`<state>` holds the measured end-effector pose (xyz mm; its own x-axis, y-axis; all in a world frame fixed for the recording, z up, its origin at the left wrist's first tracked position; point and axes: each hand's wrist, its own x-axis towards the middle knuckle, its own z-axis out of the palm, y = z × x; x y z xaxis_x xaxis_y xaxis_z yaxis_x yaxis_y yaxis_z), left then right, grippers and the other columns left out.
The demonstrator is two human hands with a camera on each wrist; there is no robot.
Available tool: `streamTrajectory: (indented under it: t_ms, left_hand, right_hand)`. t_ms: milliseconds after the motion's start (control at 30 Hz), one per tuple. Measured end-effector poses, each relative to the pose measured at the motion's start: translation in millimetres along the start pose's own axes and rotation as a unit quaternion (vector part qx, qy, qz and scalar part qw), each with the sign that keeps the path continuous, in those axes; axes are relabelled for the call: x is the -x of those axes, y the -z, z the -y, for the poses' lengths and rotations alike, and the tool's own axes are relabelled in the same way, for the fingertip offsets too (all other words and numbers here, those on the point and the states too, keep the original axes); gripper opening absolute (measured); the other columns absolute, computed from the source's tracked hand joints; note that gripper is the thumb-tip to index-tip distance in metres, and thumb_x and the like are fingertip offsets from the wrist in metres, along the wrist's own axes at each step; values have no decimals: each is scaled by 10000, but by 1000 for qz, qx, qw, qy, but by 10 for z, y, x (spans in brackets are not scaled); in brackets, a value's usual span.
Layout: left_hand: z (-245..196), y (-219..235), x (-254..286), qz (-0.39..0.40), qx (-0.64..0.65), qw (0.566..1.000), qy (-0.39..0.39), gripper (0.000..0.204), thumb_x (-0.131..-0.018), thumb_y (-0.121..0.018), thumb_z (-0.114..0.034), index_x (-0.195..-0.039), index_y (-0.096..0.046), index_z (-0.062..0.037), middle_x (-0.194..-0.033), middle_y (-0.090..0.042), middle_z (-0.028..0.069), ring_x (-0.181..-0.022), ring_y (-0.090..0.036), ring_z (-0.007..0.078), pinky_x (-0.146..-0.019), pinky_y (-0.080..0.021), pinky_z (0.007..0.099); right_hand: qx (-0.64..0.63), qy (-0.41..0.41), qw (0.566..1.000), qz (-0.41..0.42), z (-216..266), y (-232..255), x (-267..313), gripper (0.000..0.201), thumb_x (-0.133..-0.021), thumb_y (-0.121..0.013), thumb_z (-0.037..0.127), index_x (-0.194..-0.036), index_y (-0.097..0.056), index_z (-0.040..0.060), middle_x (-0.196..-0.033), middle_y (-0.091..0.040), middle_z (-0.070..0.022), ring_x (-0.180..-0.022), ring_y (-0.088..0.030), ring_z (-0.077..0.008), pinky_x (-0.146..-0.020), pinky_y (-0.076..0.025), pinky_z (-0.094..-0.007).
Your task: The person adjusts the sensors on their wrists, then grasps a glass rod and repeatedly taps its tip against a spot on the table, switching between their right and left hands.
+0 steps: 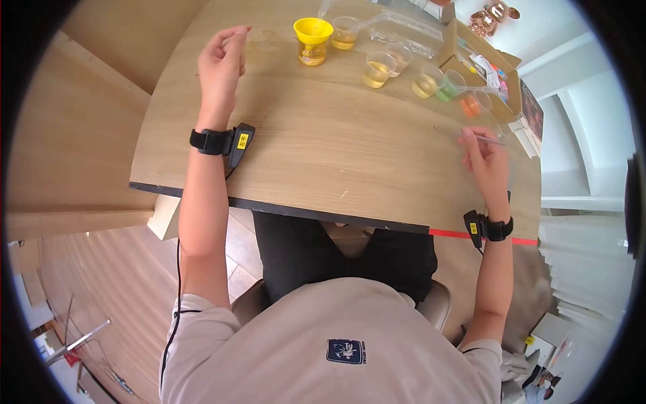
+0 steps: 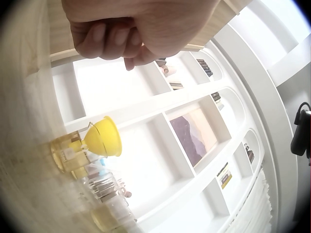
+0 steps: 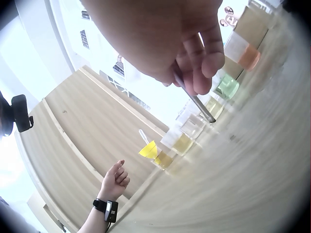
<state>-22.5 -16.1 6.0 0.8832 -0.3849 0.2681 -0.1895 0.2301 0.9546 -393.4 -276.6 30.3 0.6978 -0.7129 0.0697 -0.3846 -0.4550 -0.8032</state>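
Observation:
My right hand [image 1: 486, 158] pinches a thin metal rod [image 1: 494, 141] above the right side of the table. In the right wrist view the rod [image 3: 197, 103] slants down from between thumb and fingers, its tip overlapping the row of cups. Raised over the left side of the table, my left hand [image 1: 222, 71] has loosely curled fingers and holds nothing visible. To its right, a yellow funnel [image 1: 313, 28] sits in the mouth of a clear beaker [image 1: 311, 56] containing amber liquid. A plastic cup of pale yellow liquid [image 1: 344, 40] stands beside the beaker.
More clear cups hold yellow [image 1: 378, 75], green [image 1: 448, 91] and orange [image 1: 473, 104] liquids. Behind them lies a transparent plastic tray [image 1: 404, 35]. A cardboard box [image 1: 457, 42] with small items stands at the back right, near the table edge. White shelves [image 2: 160, 136] rise beyond.

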Motion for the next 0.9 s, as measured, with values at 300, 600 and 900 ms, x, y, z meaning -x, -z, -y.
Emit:
streamTrajectory:
  t_ms: [300, 600, 900]
  left_hand:
    - [-5, 6, 3, -1, -11, 1000, 0, 295, -1032, -625, -220, -1198, -660, 22, -595, -355, -99, -509, -249, 14, -484, -192, 226]
    - [54, 47, -56, 2, -54, 998, -17, 307, -1052, -608, -253, -1242, -673, -21, -658, -348, -121, -555, -265, -2, -487, -190, 218]
    - [57, 29, -10, -13, -40, 999, -25, 307, -1051, -610, -238, -1238, -663, 1, -654, -381, -93, -556, -303, 10, -494, -208, 215]
  right_hand:
    - [10, 20, 1000, 14, 115, -9, -7, 278, -1020, -653, 271, -1160, -656, 31, -893, -700, -17, -647, -559, -47, -591, -430, -211]
    - [62, 84, 994, 17, 49, 69, 46, 243, -1002, -644, 263, -1006, -710, 30, -812, -682, -75, -671, -597, -147, -658, -488, -295]
    - [77, 51, 995, -23, -64, 184, 33, 217, -988, -688, 222, -1104, -688, 39, -756, -654, -17, -651, -593, -76, -606, -473, -254]
